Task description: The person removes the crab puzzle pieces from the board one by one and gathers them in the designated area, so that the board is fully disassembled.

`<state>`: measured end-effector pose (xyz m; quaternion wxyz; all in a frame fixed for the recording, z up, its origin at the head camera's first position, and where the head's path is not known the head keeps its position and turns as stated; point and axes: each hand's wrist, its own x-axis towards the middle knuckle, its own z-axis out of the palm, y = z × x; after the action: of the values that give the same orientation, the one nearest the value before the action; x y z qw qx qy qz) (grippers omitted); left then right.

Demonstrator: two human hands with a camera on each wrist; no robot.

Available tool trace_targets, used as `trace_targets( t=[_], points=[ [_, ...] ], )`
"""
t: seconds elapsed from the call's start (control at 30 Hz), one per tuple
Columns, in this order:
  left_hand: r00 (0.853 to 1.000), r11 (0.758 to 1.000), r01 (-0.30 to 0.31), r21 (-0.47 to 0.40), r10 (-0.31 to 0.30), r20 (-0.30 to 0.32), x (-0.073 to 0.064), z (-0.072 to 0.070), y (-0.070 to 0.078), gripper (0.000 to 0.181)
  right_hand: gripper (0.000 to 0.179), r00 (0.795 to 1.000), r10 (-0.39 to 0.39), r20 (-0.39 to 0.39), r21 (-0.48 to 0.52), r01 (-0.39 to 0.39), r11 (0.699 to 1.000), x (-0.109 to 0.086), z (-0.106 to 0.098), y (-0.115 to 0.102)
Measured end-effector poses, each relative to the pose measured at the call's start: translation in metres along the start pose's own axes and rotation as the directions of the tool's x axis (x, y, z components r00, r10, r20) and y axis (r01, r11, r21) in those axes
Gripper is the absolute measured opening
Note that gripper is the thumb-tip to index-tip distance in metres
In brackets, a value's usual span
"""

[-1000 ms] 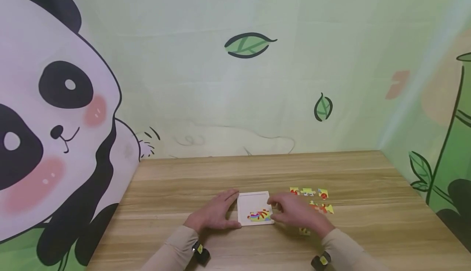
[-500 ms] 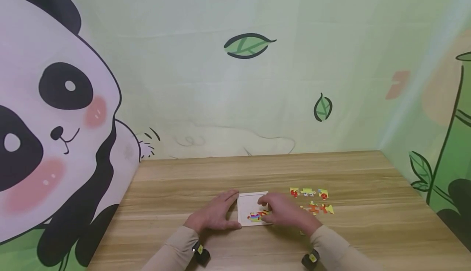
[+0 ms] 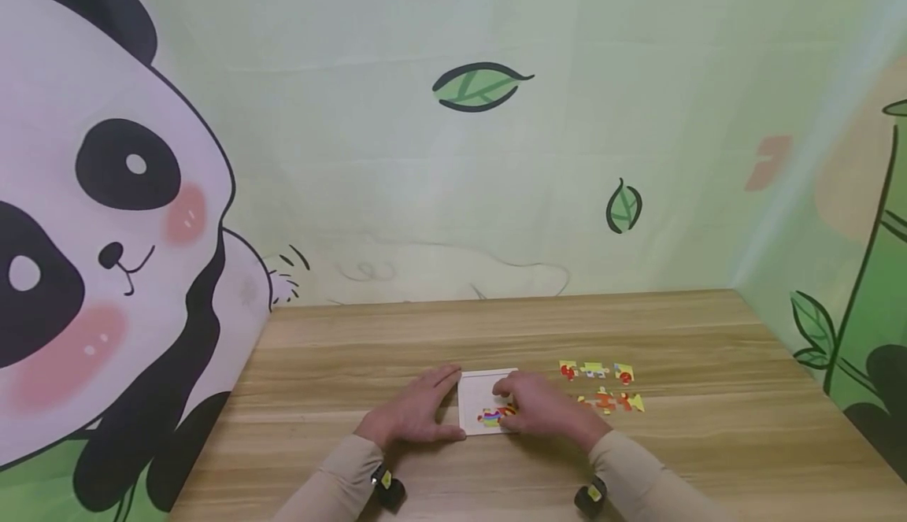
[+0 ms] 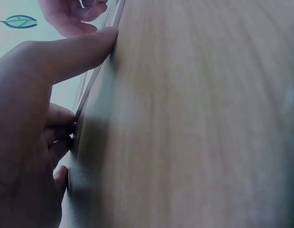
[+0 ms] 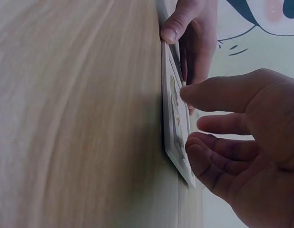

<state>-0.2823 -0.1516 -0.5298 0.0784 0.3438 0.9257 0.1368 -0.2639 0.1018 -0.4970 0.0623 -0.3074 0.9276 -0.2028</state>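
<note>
A shallow white puzzle tray (image 3: 473,390) lies on the table, with joined colourful puzzle pieces (image 3: 489,418) along its near side. My left hand (image 3: 418,408) holds the tray's left side, thumb at the near corner and fingers at the far one; the left wrist view shows the thumb (image 4: 90,50) against its edge. Over the tray's right part is my right hand (image 3: 549,408), its thumb tip (image 5: 192,95) on the pieces in the right wrist view. Its other fingers bend loosely close above the tray, nothing pinched between them. This hand hides part of the pieces.
To the right of the tray, loose puzzle pieces lie in rows on the wooden table (image 3: 680,341): a far row with a yellow piece (image 3: 594,370) and a nearer row with an orange piece (image 3: 605,401). A panda-printed backdrop (image 3: 368,175) stands behind the table.
My right hand has moved left from the tray's right edge to over the pieces inside it. A loose piece near my right forearm has gone out of sight. The left hand has stayed put.
</note>
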Motion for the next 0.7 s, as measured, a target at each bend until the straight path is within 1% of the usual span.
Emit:
trace_targets(
  t=[0.1, 0.27, 0.5, 0.7],
  points=[
    [1.0, 1.0, -0.002, -0.001, 0.002, 0.0, 0.0007, 0.0006, -0.0011, 0.1, 0.039, 1.0, -0.019, 0.012, -0.023, 0.019, 1.0, 0.0013, 0.0016, 0.0003],
    [1.0, 1.0, -0.005, -0.003, 0.005, -0.007, 0.0006, -0.0009, -0.0009, 0.099, 0.034, 0.999, -0.053, 0.002, -0.037, 0.053, 0.998, 0.002, 0.0023, -0.0006],
    [1.0, 1.0, 0.005, -0.011, -0.005, -0.009, -0.0002, -0.0036, 0.0015, 0.099, 0.031, 0.998, -0.058, 0.0, -0.041, 0.058, 0.997, 0.0024, 0.0021, -0.002],
    [1.0, 1.0, 0.005, -0.019, -0.005, -0.01, -0.0002, -0.0011, 0.0014, 0.099, 0.029, 0.998, -0.068, 0.015, -0.049, 0.069, 0.996, 0.002, 0.003, -0.0032]
  ],
)
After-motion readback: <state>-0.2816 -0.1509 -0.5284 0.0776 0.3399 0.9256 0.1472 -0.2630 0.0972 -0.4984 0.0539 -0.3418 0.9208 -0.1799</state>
